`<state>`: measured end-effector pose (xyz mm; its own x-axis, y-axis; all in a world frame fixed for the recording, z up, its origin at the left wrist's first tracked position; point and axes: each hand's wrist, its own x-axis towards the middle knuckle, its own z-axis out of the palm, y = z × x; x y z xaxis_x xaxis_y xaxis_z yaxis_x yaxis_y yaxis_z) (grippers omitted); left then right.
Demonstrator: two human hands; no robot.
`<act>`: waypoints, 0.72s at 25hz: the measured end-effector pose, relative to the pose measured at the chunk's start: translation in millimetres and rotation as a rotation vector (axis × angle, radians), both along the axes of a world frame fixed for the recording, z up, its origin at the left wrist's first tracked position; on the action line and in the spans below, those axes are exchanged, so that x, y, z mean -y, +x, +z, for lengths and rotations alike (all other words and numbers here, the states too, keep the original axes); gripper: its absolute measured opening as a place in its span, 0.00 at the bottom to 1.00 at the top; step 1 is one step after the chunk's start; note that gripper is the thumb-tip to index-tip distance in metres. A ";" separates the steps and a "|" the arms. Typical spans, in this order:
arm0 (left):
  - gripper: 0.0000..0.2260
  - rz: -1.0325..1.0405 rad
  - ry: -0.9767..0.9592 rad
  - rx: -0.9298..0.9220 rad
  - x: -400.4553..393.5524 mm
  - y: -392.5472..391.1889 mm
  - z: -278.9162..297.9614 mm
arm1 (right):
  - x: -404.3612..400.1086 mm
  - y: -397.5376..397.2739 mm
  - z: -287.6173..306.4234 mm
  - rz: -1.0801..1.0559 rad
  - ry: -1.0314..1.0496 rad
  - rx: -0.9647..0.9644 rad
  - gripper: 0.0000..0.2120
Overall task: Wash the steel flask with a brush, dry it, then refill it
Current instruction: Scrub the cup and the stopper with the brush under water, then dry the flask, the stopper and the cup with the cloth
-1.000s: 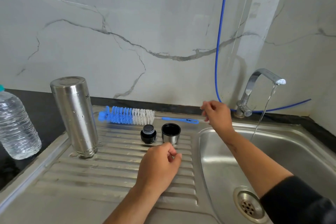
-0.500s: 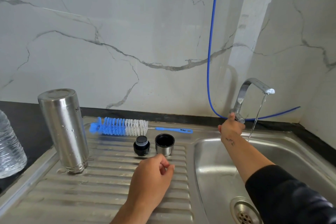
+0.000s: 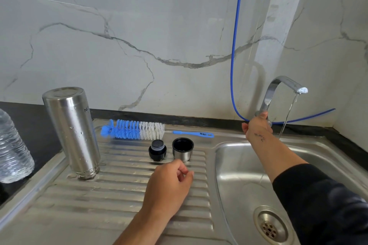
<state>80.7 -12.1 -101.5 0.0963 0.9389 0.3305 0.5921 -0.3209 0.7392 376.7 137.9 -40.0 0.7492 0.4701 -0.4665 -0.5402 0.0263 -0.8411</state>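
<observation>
The steel flask (image 3: 71,131) stands upside down on the ribbed drainboard (image 3: 111,201), wet with drops. Behind it lies the blue and white bottle brush (image 3: 137,130). A black stopper (image 3: 157,149) and a steel cup lid (image 3: 182,149) sit side by side in front of the brush. My left hand (image 3: 169,185) hovers over the drainboard near the lid, fingers loosely curled, holding nothing. My right hand (image 3: 256,127) grips the base of the tap (image 3: 278,89), and a thin stream of water runs from the spout into the sink (image 3: 239,175).
A clear plastic water bottle (image 3: 14,151) stands on the black counter at the far left. A blue tube (image 3: 233,65) hangs down the marble wall behind the tap. The sink drain (image 3: 269,228) is at the lower right.
My right hand moved from the brush handle to the tap base and now grips it. The left hand stayed over the drainboard. Water keeps running.
</observation>
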 end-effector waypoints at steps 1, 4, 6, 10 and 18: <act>0.07 0.000 0.003 0.001 -0.2 -0.4 -0.8 | -0.4 1.2 3.7 0.012 0.013 -0.030 0.32; 0.06 -0.003 0.005 -0.004 0.1 -1.3 -2.5 | -1.3 7.8 13.8 0.036 0.074 -0.181 0.27; 0.06 -0.002 0.003 -0.014 -0.7 -1.6 -3.4 | -0.1 11.0 19.4 0.067 0.098 -0.230 0.24; 0.06 -0.003 -0.002 -0.039 -0.2 -1.7 -1.8 | 18.1 -3.1 20.2 0.116 0.046 -0.161 0.23; 0.06 0.010 0.018 -0.032 6.8 -4.2 11.3 | 147.4 -132.6 -3.6 0.534 0.128 0.290 0.06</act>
<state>76.6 -18.9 -90.2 0.0975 0.9337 0.3447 0.6189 -0.3281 0.7137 244.1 -9.5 -43.6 0.4831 0.8538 -0.1941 -0.2566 -0.0739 -0.9637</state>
